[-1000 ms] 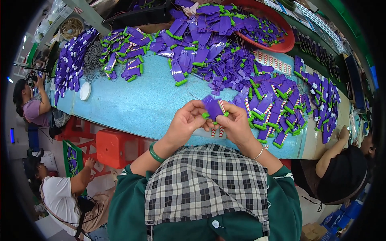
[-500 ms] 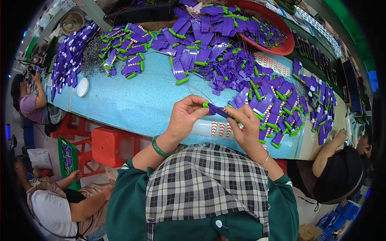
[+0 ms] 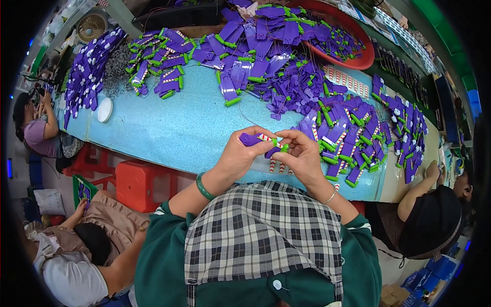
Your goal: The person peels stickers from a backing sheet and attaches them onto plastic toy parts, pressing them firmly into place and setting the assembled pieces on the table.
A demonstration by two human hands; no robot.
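Observation:
Between my hands is a purple plastic piece [image 3: 249, 139] with a red-and-white striped sticker [image 3: 265, 137] and a bright green end. My left hand [image 3: 239, 157] pinches its purple part between thumb and fingers. At the green end [image 3: 284, 147], the thumb and fingers of my right hand [image 3: 303, 156] are closed on the piece. Below my hands, partly covered by them, lies a clear sheet of striped stickers [image 3: 273, 166] on the blue table [image 3: 169, 133]. Just right of my right hand spreads a pile of similar purple and green pieces [image 3: 353, 135].
Beyond my hands are a heap of small purple parts [image 3: 291, 87] and a red basin [image 3: 353, 59] of pieces. More piles lie far left, near a white round lid [image 3: 105, 110]. A red stool [image 3: 135, 187] stands left of me. Other people sit on both sides.
The purple piece has been turned: its green end was at my left hand and is now at my right, with the striped side showing. The person at lower left has shifted.

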